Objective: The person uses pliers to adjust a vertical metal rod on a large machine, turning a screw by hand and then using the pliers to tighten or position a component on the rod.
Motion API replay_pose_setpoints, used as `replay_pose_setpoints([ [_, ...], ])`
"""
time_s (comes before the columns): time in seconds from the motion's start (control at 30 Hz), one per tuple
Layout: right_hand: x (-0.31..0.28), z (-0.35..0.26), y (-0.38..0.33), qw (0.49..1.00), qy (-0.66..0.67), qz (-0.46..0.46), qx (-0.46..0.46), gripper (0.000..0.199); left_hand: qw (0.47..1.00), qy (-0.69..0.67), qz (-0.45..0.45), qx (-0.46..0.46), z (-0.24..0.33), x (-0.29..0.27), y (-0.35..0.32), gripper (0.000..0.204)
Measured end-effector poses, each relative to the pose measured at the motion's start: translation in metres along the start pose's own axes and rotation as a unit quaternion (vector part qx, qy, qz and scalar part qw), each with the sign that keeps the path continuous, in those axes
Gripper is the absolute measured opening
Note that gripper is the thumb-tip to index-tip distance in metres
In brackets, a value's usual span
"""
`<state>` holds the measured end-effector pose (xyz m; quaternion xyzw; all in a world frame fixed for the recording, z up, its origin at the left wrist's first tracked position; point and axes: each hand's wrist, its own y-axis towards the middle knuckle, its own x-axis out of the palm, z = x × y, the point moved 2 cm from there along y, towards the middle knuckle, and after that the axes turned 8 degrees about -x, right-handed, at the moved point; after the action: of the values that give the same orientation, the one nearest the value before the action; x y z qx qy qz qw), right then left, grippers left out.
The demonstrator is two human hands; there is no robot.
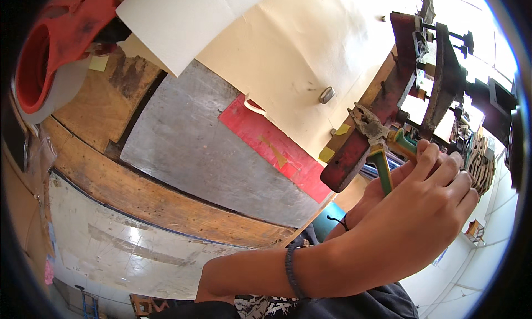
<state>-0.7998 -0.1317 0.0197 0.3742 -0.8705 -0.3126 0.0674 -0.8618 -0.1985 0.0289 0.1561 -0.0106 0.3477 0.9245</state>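
Observation:
A pair of combination pliers (370, 128) with green and yellow handles is held up at the right, its handles spread apart. My left hand (424, 202) reaches across from the left, its fingers curled beside the end of the upper handle; their tips are partly hidden. Behind it, my right hand (372, 200), with a thin cord at the wrist, closes around the lower handle. My left forearm covers much of the right arm. Just beyond the pliers stands a dark red metal clamp frame (346, 166) with black screws and bars.
Left of my hands lies a grey metal plate (188, 142) with a red strip (299, 172) on a wooden bench (183, 205). Large cream sheets (299, 58) cover the far side, with a small metal piece (327, 94) on them. A red tape dispenser (41, 70) sits far left.

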Motion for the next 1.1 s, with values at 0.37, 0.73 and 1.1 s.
replay_pose_setpoints([
  [0.37, -0.001, -0.006, -0.002, 0.999, -0.032, 0.0, -0.013, 0.031, 0.982, -0.187, 0.022, 0.007, -0.002, -0.011, -0.02, 0.016],
  [0.73, 0.006, 0.003, -0.014, 0.996, -0.082, -0.01, -0.012, 0.03, 0.97, -0.237, -0.029, 0.047, -0.02, -0.033, -0.03, 0.022],
  [1.1, 0.012, 0.008, -0.049, 0.982, -0.157, -0.093, -0.048, 0.029, 0.977, -0.195, -0.028, 0.084, -0.034, -0.048, -0.048, 0.036],
])
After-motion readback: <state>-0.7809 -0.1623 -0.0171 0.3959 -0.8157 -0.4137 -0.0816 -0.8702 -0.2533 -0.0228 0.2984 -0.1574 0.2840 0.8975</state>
